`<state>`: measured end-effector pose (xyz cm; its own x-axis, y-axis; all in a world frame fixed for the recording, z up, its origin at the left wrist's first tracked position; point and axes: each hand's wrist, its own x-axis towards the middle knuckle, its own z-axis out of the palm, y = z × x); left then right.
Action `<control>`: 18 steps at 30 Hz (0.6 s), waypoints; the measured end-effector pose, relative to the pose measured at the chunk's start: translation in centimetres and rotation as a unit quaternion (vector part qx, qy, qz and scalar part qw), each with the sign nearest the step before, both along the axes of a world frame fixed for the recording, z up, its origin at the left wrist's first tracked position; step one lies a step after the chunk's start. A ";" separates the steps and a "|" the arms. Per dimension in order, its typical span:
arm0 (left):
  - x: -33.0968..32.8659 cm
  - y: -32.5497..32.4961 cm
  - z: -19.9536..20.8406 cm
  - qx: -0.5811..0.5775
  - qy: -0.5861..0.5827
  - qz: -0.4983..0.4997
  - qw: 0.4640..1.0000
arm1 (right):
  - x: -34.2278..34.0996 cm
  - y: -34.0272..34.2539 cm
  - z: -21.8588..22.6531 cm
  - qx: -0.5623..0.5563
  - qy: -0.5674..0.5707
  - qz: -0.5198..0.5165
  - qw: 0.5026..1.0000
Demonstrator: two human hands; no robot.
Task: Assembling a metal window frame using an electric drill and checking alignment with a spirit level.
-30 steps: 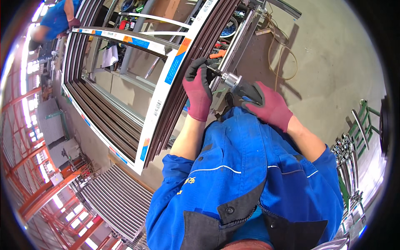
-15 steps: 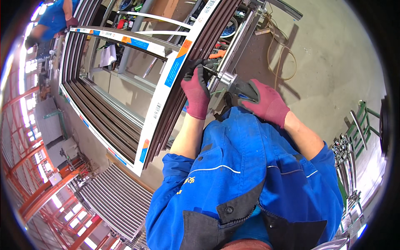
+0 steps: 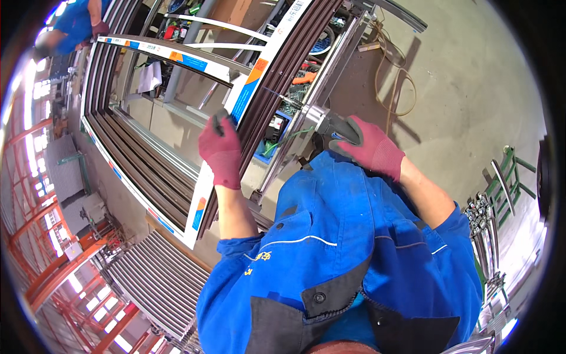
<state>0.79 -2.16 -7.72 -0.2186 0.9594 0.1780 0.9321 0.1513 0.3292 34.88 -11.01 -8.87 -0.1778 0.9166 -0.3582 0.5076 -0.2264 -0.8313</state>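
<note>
My right hand [image 3: 372,147], in a maroon glove with dark fingers, is closed round a power drill [image 3: 318,117] with a silver front end. The drill points left, and its thin bit reaches the brown grooved side of a large window frame [image 3: 282,71]. My left hand [image 3: 221,150], gloved the same way, is over the near white-taped rail of the frame, left of the drill. Its fingers are curled together; whether they hold anything small I cannot make out. The drill's handle is mostly hidden by my right hand.
Beneath the frame's right side stand a blue bin [image 3: 276,134] and trays of small hardware. A yellowish hose [image 3: 414,88] lies on the floor at right. At far left a co-worker's gloved hand [image 3: 100,28] is at the frame. Metal profiles [image 3: 156,277] are stacked at lower left.
My left hand has left the drill's front end and moved left and down onto the near rail. The bit now shows against the frame; my right hand still holds the drill.
</note>
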 end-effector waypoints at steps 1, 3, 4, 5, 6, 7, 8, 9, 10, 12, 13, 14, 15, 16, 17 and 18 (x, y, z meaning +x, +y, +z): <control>0.4 0.1 0.4 0.001 0.000 0.001 1.000 | 0.0 0.2 0.1 0.001 0.000 0.001 1.000; 1.4 0.2 1.2 -0.038 0.037 -0.007 0.999 | -0.1 0.6 0.4 -0.026 0.011 -0.006 1.000; 1.6 0.3 1.0 -0.039 0.036 -0.009 0.999 | -0.4 0.9 0.3 -0.027 0.010 -0.007 1.000; 1.7 0.3 0.9 -0.028 0.052 -0.010 0.998 | -0.8 1.5 0.0 -0.011 -0.011 -0.001 1.000; 1.7 0.3 0.7 -0.018 0.068 -0.010 0.997 | -1.2 1.9 -0.1 0.004 -0.032 0.006 0.999; 1.6 0.3 0.6 -0.018 0.067 -0.009 0.998 | -1.6 2.1 0.2 0.003 -0.033 0.007 0.999; 1.5 0.3 0.6 -0.022 0.056 -0.008 0.998 | -2.0 2.4 0.5 -0.018 -0.057 0.020 0.998; 1.4 0.3 0.5 -0.025 0.045 -0.007 0.999 | -2.2 2.6 0.7 -0.039 -0.080 0.033 0.996; 1.4 0.4 0.5 -0.025 0.044 -0.006 0.999 | -2.3 2.6 0.3 -0.039 -0.080 0.034 0.995; 1.5 0.4 0.5 -0.024 0.059 -0.011 0.998 | -2.6 2.5 -0.8 0.000 -0.136 0.028 0.990; 1.5 0.4 0.6 -0.025 0.059 -0.010 0.998 | -2.7 2.7 -0.6 0.000 -0.135 0.029 0.990; 1.5 0.4 0.6 -0.018 0.059 -0.013 0.998 | -2.8 2.9 -0.3 -0.005 -0.126 0.037 0.991; 1.5 0.4 0.5 -0.012 0.059 -0.016 0.998 | -2.9 3.1 -0.2 -0.009 -0.117 0.043 0.992; 1.6 0.4 0.5 -0.012 0.059 -0.016 0.998 | -3.0 2.9 -0.6 -0.008 -0.118 0.043 0.992; 1.6 0.4 0.6 -0.011 0.072 -0.019 0.997 | -3.3 2.5 -1.5 0.049 -0.114 0.012 0.992; 1.6 0.5 0.6 -0.011 0.084 -0.023 0.996 | -3.5 2.3 -2.0 0.106 -0.110 -0.020 0.988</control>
<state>2.42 -1.70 -7.15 -0.1430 0.9717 0.1878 0.9799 0.1124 0.1646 31.42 -8.72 -10.85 -0.0797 0.9800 -0.1826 0.6754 -0.0816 -0.7329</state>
